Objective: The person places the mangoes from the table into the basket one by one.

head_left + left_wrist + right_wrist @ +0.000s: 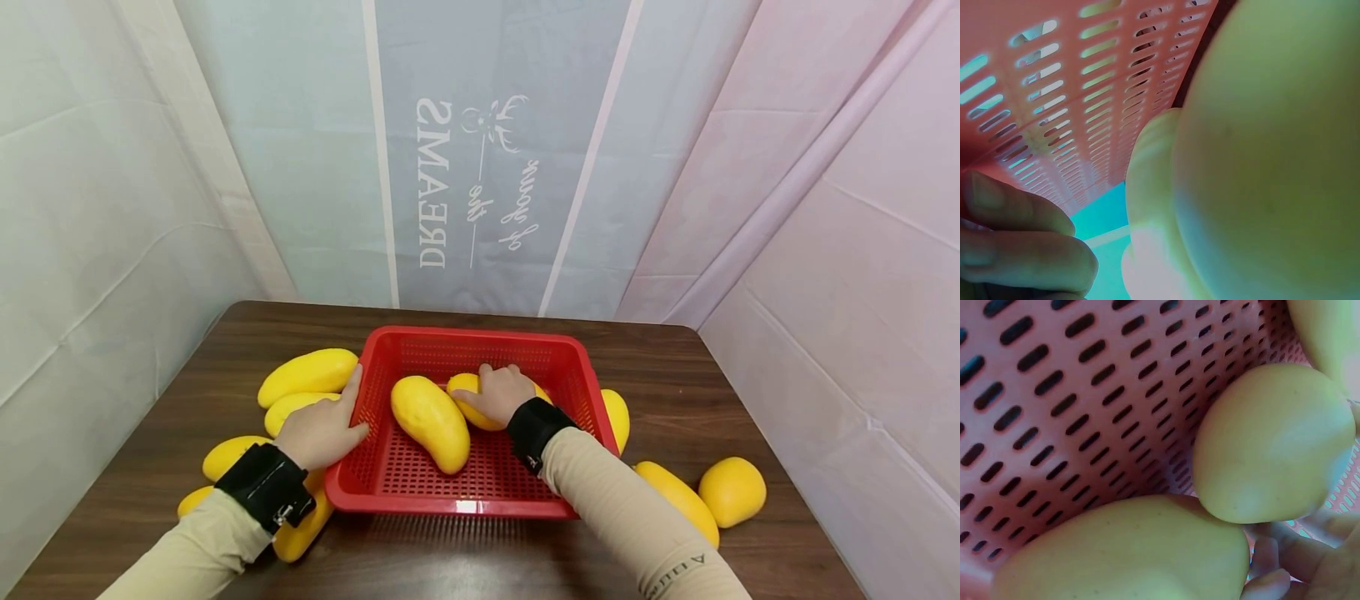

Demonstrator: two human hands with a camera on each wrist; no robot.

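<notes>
A red perforated plastic basket (468, 506) stands on the dark wooden table. My left hand (318, 432) grips its left rim, thumb over the edge, and curled fingers (1029, 259) show beside the slotted wall in the left wrist view. My right hand (504, 393) reaches inside, fingers curled over a yellow mango (465, 385) near the back wall. Another large yellow mango (430, 423) lies slanted on the basket floor to its left. In the right wrist view, fingertips (1269, 584) lie close against mangoes, one (1275, 444) in the middle and one (1129, 550) below it.
Left of the basket lie several more mangoes, including one at the back (307, 377) and one under my left wrist (303, 529). On the right are a mango by the basket wall (616, 419), a long one (678, 502) and a rounder one (732, 492). Fabric curtains (495, 167) surround the table.
</notes>
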